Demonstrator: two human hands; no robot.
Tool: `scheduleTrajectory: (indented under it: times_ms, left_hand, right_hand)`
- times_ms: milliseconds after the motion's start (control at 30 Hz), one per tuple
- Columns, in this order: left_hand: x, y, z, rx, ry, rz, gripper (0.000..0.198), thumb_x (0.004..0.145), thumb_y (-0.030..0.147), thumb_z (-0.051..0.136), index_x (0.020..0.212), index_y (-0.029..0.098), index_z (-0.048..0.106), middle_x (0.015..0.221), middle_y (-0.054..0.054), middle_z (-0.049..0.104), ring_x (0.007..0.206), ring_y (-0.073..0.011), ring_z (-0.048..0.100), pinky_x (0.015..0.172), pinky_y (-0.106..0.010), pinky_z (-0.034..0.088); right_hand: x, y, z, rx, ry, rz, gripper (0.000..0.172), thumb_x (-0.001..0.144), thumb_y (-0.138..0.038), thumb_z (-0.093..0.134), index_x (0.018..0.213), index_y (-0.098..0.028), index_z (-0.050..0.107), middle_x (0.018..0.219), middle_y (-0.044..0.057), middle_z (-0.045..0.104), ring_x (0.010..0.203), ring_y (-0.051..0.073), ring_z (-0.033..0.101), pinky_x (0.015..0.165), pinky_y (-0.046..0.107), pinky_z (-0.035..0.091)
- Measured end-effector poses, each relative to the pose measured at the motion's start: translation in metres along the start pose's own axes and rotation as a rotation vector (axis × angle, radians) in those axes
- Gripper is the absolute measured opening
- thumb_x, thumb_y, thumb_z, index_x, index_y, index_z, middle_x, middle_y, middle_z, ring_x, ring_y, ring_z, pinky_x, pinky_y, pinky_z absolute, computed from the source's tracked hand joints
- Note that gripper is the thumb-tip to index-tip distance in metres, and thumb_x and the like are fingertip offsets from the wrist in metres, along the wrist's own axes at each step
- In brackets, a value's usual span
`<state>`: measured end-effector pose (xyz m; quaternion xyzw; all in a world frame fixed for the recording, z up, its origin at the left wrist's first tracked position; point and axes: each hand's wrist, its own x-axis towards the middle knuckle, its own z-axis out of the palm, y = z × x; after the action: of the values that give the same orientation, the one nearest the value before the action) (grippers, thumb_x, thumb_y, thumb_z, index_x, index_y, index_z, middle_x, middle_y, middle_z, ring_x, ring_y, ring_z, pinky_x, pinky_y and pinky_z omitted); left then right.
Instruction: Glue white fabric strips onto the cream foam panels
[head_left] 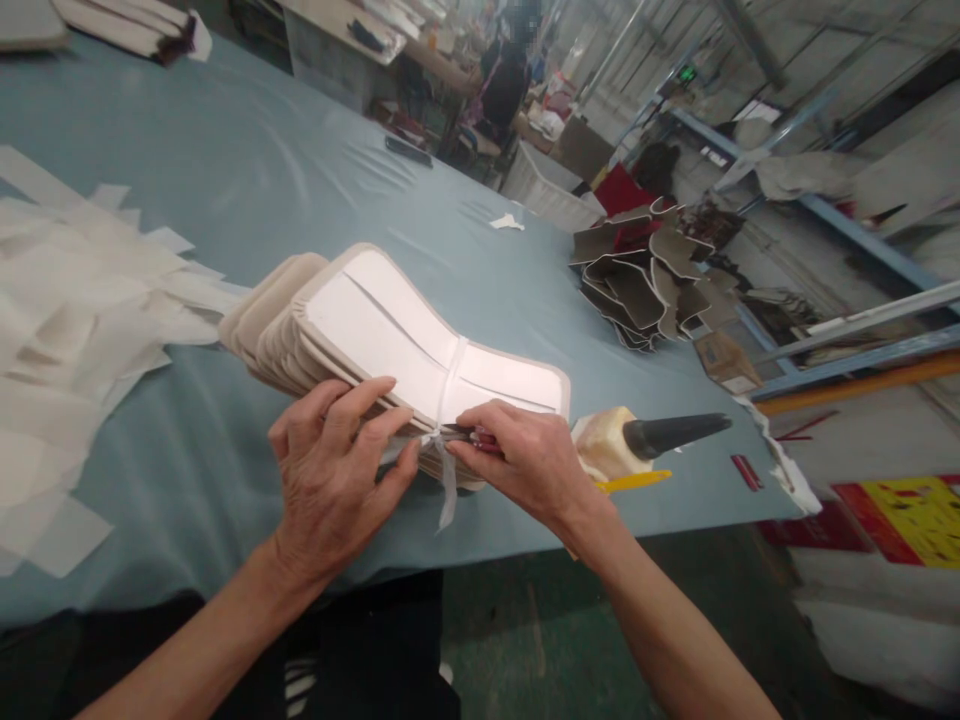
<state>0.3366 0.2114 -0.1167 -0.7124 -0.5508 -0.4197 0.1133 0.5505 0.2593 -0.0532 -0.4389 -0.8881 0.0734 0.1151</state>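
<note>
A stack of cream padded panels [274, 320] lies in front of me, its top piece showing a white face with two dark slits. A thin white strip [452, 375] runs around the stack, knotted at the near edge with a loose tail hanging down. My left hand [337, 460] lies against the stack's near side, thumb and fingers bent around a strip end beside the knot. In my right hand [525, 455] is a small pair of snips [480, 437] with reddish handles, its dark tips at the knot. The palm hides most of the tool.
Loose off-white sheets [67, 330] cover the left of the blue-green tabletop [247, 140]. A glue bottle [611, 440] with a black nozzle lies right of the stack. Grey-brown cut pieces [645, 280] are heaped at the back right. A person [510, 80] is in the background.
</note>
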Motion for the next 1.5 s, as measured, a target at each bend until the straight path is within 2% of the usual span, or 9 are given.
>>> scheduleTrajectory:
  times_ms: [233, 467, 900, 1167, 1267, 1333, 1433, 1500]
  left_hand:
    - [0.005, 0.004, -0.002, 0.077, -0.021, -0.019, 0.029, 0.085, 0.023, 0.079, 0.111, 0.024, 0.067, 0.124, -0.008, 0.076, 0.111, -0.0338, 0.061, 0.093, -0.049, 0.039]
    - [0.004, 0.010, -0.002, 0.129, -0.075, 0.007, 0.028, 0.087, 0.024, 0.076, 0.114, 0.023, 0.071, 0.122, -0.007, 0.076, 0.112, -0.0359, 0.058, 0.090, -0.049, 0.037]
    - [-0.004, 0.005, 0.002, 0.109, -0.054, -0.012, 0.030, 0.085, 0.022, 0.078, 0.114, 0.024, 0.072, 0.120, -0.005, 0.077, 0.111, -0.0353, 0.057, 0.089, -0.049, 0.038]
    - [-0.007, 0.004, 0.003, 0.102, -0.058, -0.023, 0.030, 0.085, 0.022, 0.078, 0.115, 0.023, 0.071, 0.122, -0.005, 0.077, 0.112, -0.0343, 0.058, 0.089, -0.048, 0.040]
    - [-0.008, 0.004, 0.002, 0.102, -0.054, -0.015, 0.033, 0.085, 0.023, 0.079, 0.117, 0.024, 0.071, 0.124, -0.006, 0.076, 0.113, -0.0355, 0.059, 0.090, -0.050, 0.039]
    - [-0.007, 0.003, 0.001, 0.105, -0.051, -0.012, 0.034, 0.086, 0.023, 0.078, 0.119, 0.024, 0.070, 0.123, -0.006, 0.076, 0.114, -0.0357, 0.060, 0.091, -0.050, 0.039]
    - [-0.007, 0.002, 0.001, 0.106, -0.051, -0.004, 0.035, 0.087, 0.022, 0.077, 0.121, 0.024, 0.069, 0.124, -0.008, 0.076, 0.115, -0.0362, 0.061, 0.091, -0.050, 0.040]
    - [-0.007, 0.000, 0.002, 0.105, -0.053, 0.015, 0.039, 0.086, 0.022, 0.077, 0.125, 0.023, 0.068, 0.126, -0.009, 0.076, 0.116, -0.0378, 0.061, 0.091, -0.051, 0.040]
  right_hand:
    - [0.003, -0.004, 0.000, -0.085, -0.012, 0.005, 0.020, 0.099, -0.041, 0.071, 0.099, -0.021, 0.072, 0.091, 0.001, 0.079, 0.077, 0.015, 0.072, 0.059, 0.026, 0.036]
    - [0.003, -0.005, 0.000, -0.079, -0.020, 0.004, 0.016, 0.097, -0.038, 0.073, 0.100, -0.022, 0.073, 0.090, -0.001, 0.078, 0.078, 0.014, 0.073, 0.060, 0.026, 0.036]
    - [0.012, -0.015, -0.004, -0.141, -0.159, 0.040, 0.016, 0.097, -0.037, 0.073, 0.098, -0.022, 0.071, 0.091, 0.000, 0.078, 0.079, 0.016, 0.073, 0.062, 0.027, 0.037]
    - [0.015, -0.017, 0.001, -0.161, -0.172, 0.002, 0.015, 0.098, -0.038, 0.069, 0.098, -0.023, 0.070, 0.091, 0.001, 0.078, 0.076, 0.015, 0.072, 0.060, 0.027, 0.036]
    - [0.007, -0.013, -0.004, -0.067, -0.050, 0.026, 0.016, 0.097, -0.039, 0.070, 0.098, -0.022, 0.070, 0.086, 0.000, 0.076, 0.072, 0.014, 0.068, 0.060, 0.025, 0.037]
    - [-0.005, -0.008, -0.009, 0.054, 0.167, 0.138, 0.022, 0.094, -0.043, 0.072, 0.097, -0.021, 0.068, 0.074, -0.002, 0.070, 0.062, 0.012, 0.061, 0.058, 0.024, 0.038]
    - [-0.029, 0.002, -0.011, 0.217, 0.559, 0.469, 0.037, 0.087, -0.050, 0.075, 0.076, -0.022, 0.055, 0.057, -0.008, 0.046, 0.050, 0.009, 0.041, 0.051, 0.023, 0.033]
    - [-0.043, 0.009, -0.006, 0.327, 0.646, 0.704, 0.043, 0.086, -0.054, 0.073, 0.071, -0.024, 0.046, 0.057, -0.010, 0.038, 0.050, 0.010, 0.037, 0.051, 0.024, 0.032]
